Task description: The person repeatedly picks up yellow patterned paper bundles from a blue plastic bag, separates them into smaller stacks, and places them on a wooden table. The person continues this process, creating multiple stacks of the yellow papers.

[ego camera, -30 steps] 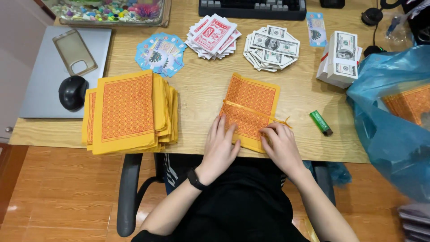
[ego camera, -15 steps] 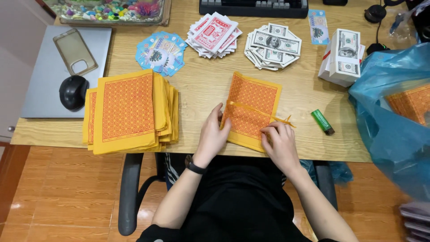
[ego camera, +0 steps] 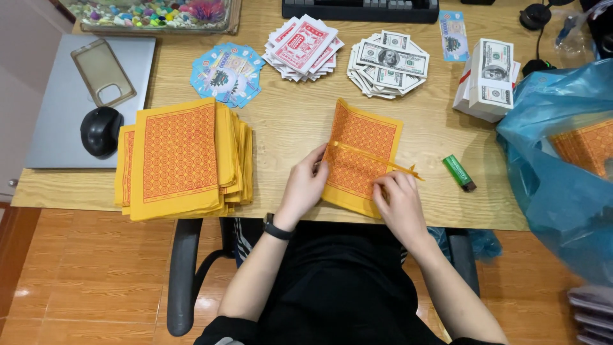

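Wooden desk (ego camera: 287,128) carries a yellow-orange paper bundle (ego camera: 364,156) near the front edge, with a blue plastic bag (ego camera: 555,166) at right. Left hand (ego camera: 305,185) and right hand (ego camera: 399,201) pinch its yellow band (ego camera: 373,158), fingers curled narrow.

- The keyboard (ego camera: 359,9) is getting cut off by the top edge, only its lower rows are showing.
- The tray of colourful beads (ego camera: 153,13) is running out of frame up top too.
- The blue plastic bag (ego camera: 555,179) is hiding most of the orange paper (ego camera: 584,148) inside it, and the bag itself is spilling past the right edge.
- My right hand (ego camera: 399,204) is covering the near corner of the orange paper bundle (ego camera: 364,156), so whatever the fingertips are pinching there is staying out of sight.
- The grey stack (ego camera: 590,313) at the bottom right is getting clipped, can't tell what it is.
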